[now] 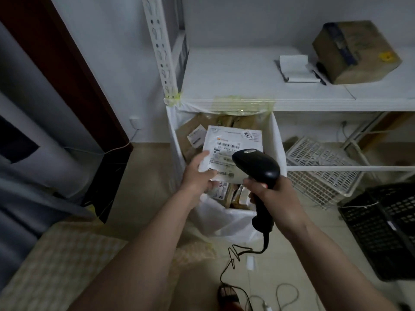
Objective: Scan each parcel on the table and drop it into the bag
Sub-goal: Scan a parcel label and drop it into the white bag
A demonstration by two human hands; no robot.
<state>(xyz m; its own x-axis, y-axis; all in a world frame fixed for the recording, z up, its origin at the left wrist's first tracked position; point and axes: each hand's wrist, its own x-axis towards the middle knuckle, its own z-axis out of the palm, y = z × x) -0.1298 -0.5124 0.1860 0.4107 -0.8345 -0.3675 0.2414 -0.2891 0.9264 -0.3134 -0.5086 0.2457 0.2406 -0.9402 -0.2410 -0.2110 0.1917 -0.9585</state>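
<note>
My left hand point(198, 175) grips a flat white parcel point(231, 143) by its near left corner, label side up, over the open white bag point(226, 221). In my right hand point(271, 194) is a black barcode scanner point(258, 167), its head just above the parcel's label. The bag is taped to the front edge of the white table point(235, 72) and holds several brown and white parcels point(195, 135). One brown cardboard parcel point(354, 51) sits at the table's far right.
A notepad point(294, 68) with a pen lies beside the cardboard box. White plastic baskets point(318, 167) sit under the table, a black crate point(386, 230) at the right. The scanner's cable point(235, 254) trails on the tiled floor. A patterned mat point(56, 261) is at lower left.
</note>
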